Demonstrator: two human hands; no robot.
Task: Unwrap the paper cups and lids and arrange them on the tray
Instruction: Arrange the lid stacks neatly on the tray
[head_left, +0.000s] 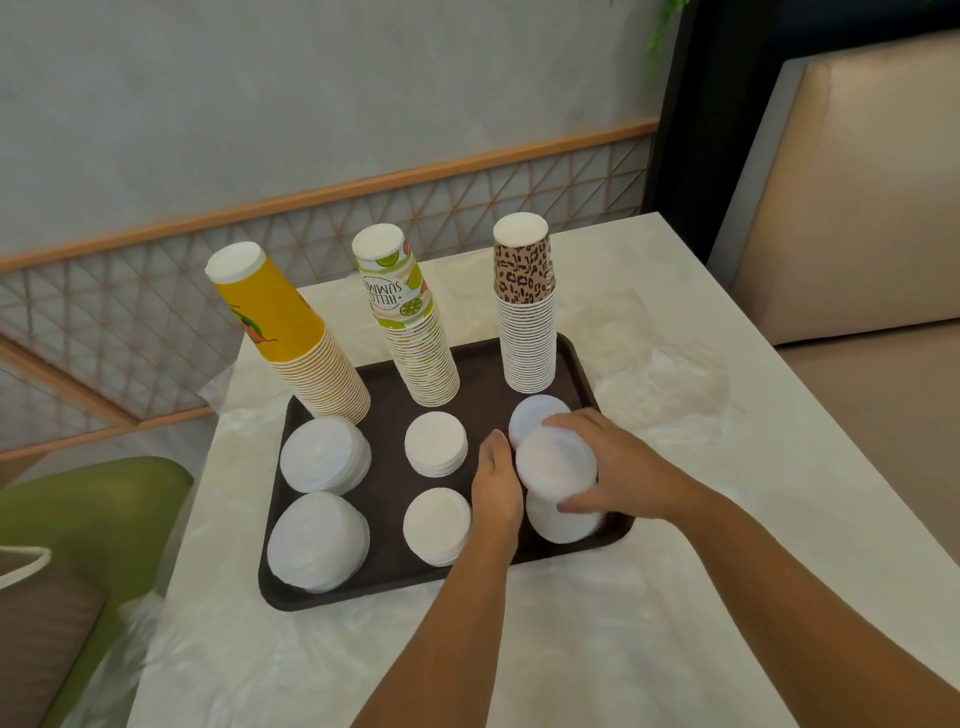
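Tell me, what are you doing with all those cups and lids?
A person is setting out paper cups and lids on a dark tray. Three upside-down cup stacks stand along its back: yellow, lime-printed and leopard-print. Stacks of white lids sit in front. The right hand holds a tilted stack of lids at the tray's front right corner, and the left hand steadies its side.

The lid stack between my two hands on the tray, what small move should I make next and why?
Probably set it upright and let go. The lid stack is tilted, with the right hand curled round it and the left hand flat against its side. It sits in the near right spot of the dark tray; the five other lid stacks already stand alone.
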